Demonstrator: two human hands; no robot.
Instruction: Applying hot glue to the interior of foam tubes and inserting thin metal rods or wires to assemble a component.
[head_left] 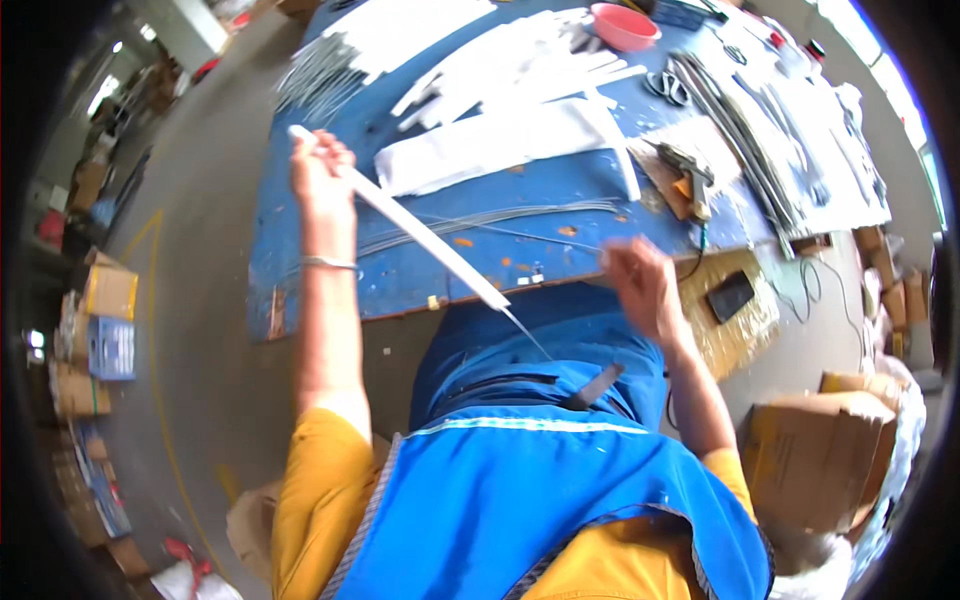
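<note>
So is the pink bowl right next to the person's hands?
No, the pink bowl sits at the far end of the blue table, well away from the left hand and right hand.

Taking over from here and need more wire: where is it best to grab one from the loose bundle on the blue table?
Probably near the end closest to the right hand. The thin wires lie flat, fanning apart toward the left hand, so come from above and pinch one lengthwise strand where they separate from the blue table.

Pink bowl [625, 26], scissors [667, 87], cardboard box [818, 462]
</note>
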